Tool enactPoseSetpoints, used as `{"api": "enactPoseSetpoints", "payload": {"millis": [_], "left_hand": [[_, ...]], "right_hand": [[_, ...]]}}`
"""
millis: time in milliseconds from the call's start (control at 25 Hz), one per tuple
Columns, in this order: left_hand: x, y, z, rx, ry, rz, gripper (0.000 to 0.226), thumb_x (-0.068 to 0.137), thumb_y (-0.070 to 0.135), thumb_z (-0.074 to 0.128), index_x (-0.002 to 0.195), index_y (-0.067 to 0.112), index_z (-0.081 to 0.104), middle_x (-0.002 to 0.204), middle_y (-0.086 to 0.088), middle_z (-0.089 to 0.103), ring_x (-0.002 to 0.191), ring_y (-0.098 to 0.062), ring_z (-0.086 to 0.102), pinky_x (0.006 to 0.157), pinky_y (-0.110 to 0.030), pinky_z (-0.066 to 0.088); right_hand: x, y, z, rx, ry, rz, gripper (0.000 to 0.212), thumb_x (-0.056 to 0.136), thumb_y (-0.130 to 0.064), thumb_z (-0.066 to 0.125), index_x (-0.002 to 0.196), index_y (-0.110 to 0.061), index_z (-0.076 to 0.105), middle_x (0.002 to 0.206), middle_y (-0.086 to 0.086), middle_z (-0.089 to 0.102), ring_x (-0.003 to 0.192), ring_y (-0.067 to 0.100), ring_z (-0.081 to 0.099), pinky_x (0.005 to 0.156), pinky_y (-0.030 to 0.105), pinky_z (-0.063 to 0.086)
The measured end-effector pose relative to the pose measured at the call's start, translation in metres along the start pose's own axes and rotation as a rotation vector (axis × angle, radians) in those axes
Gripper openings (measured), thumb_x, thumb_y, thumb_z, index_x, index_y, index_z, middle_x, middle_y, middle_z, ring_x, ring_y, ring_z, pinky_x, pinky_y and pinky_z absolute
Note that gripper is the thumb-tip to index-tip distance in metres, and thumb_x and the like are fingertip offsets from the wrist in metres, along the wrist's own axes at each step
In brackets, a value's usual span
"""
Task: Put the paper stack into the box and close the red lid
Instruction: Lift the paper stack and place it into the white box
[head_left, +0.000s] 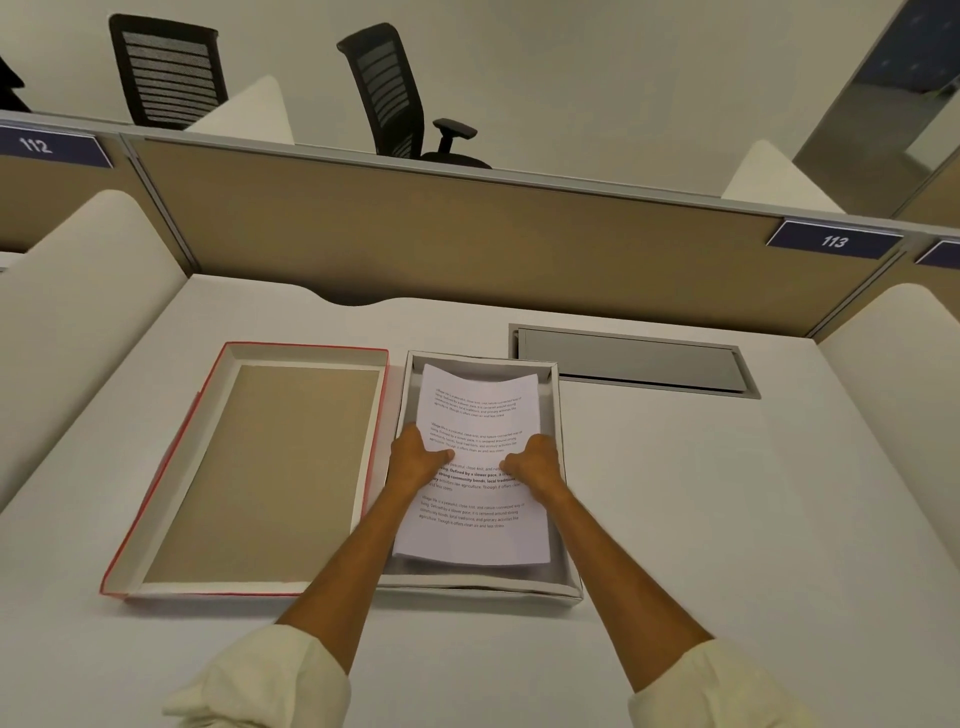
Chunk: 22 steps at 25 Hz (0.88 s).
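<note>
A white paper stack (475, 410) with printed text is inside the open grey box (563, 587) at the desk's middle, its far end curling up near the box's back wall. My left hand (413, 460) grips the stack's left edge and my right hand (537, 462) grips its right edge, thumbs on top. The red lid (156, 493) lies upside down to the left of the box, its brown inner face up, touching or nearly touching the box's left wall.
A white desk (727, 493) carries the box and lid. A grey cable flap (631, 358) sits behind the box on the right. Tan partitions (467, 244) and white side dividers (78, 291) enclose the desk. Two black office chairs (395, 88) stand beyond.
</note>
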<state>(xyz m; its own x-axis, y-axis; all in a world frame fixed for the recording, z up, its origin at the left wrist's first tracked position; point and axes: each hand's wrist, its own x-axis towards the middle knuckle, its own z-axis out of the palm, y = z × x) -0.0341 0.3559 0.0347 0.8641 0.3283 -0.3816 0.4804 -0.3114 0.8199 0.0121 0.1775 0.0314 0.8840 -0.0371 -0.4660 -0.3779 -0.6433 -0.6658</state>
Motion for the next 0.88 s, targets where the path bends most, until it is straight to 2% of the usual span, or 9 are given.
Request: {"api": "enactPoseSetpoints", "payload": {"millis": [80, 200, 280, 360, 440, 640, 880], "left_hand": [[0.0, 0.0, 0.001, -0.01, -0.003, -0.004, 0.051, 0.08, 0.014, 0.077, 0.125, 0.006, 0.053, 0.131, -0.015, 0.062, 0.115, -0.035, 0.063, 0.093, -0.046, 0.054], [0.001, -0.003, 0.002, -0.01, -0.011, -0.014, 0.053, 0.08, 0.015, 0.077, 0.126, 0.007, 0.052, 0.132, -0.015, 0.062, 0.115, -0.035, 0.063, 0.094, -0.046, 0.054], [0.003, -0.005, 0.001, -0.004, -0.019, -0.015, 0.054, 0.08, 0.016, 0.077, 0.126, 0.007, 0.052, 0.132, -0.015, 0.062, 0.115, -0.035, 0.063, 0.094, -0.046, 0.054], [0.004, -0.006, 0.001, 0.0, -0.024, -0.024, 0.056, 0.08, 0.016, 0.077, 0.127, 0.005, 0.051, 0.133, -0.016, 0.061, 0.117, -0.036, 0.061, 0.096, -0.046, 0.053], [0.003, -0.006, 0.002, 0.0, -0.019, -0.028, 0.059, 0.08, 0.016, 0.078, 0.129, 0.004, 0.048, 0.134, -0.017, 0.06, 0.119, -0.036, 0.06, 0.097, -0.045, 0.052], [-0.002, -0.006, 0.006, -0.01, 0.069, 0.022, 0.057, 0.077, 0.012, 0.08, 0.127, 0.002, 0.054, 0.13, -0.019, 0.062, 0.117, -0.037, 0.061, 0.093, -0.042, 0.052], [-0.014, -0.004, 0.012, -0.045, 0.201, 0.059, 0.056, 0.071, 0.014, 0.085, 0.119, 0.004, 0.059, 0.123, -0.017, 0.066, 0.109, -0.032, 0.065, 0.087, -0.042, 0.056]], "right_hand": [[0.0, 0.0, -0.001, 0.019, -0.006, 0.011, 0.04, 0.073, -0.005, 0.071, 0.11, 0.004, 0.057, 0.104, 0.015, 0.068, 0.082, 0.023, 0.068, 0.052, 0.021, 0.051], [0.001, 0.001, 0.0, 0.045, -0.009, 0.018, 0.043, 0.074, -0.007, 0.072, 0.113, 0.001, 0.056, 0.105, 0.013, 0.068, 0.084, 0.023, 0.068, 0.053, 0.02, 0.052], [-0.005, 0.0, -0.003, 0.068, -0.009, 0.008, 0.036, 0.076, -0.006, 0.071, 0.109, 0.003, 0.058, 0.105, 0.015, 0.068, 0.086, 0.027, 0.069, 0.059, 0.023, 0.054], [-0.012, 0.002, -0.005, 0.08, -0.018, -0.008, 0.023, 0.081, -0.002, 0.069, 0.102, 0.003, 0.061, 0.106, 0.018, 0.069, 0.093, 0.034, 0.069, 0.072, 0.031, 0.056], [-0.019, 0.003, -0.009, 0.098, -0.027, -0.013, 0.025, 0.084, -0.003, 0.069, 0.107, 0.002, 0.061, 0.106, 0.016, 0.068, 0.099, 0.035, 0.068, 0.082, 0.036, 0.056], [-0.023, 0.005, -0.008, 0.092, 0.047, -0.022, 0.048, 0.082, -0.008, 0.074, 0.119, 0.002, 0.046, 0.12, 0.016, 0.057, 0.109, 0.029, 0.061, 0.085, 0.028, 0.05], [-0.014, 0.009, 0.004, -0.02, 0.129, -0.055, 0.048, 0.073, -0.018, 0.083, 0.111, 0.0, 0.06, 0.116, 0.016, 0.065, 0.099, 0.028, 0.067, 0.079, 0.033, 0.06]]}}
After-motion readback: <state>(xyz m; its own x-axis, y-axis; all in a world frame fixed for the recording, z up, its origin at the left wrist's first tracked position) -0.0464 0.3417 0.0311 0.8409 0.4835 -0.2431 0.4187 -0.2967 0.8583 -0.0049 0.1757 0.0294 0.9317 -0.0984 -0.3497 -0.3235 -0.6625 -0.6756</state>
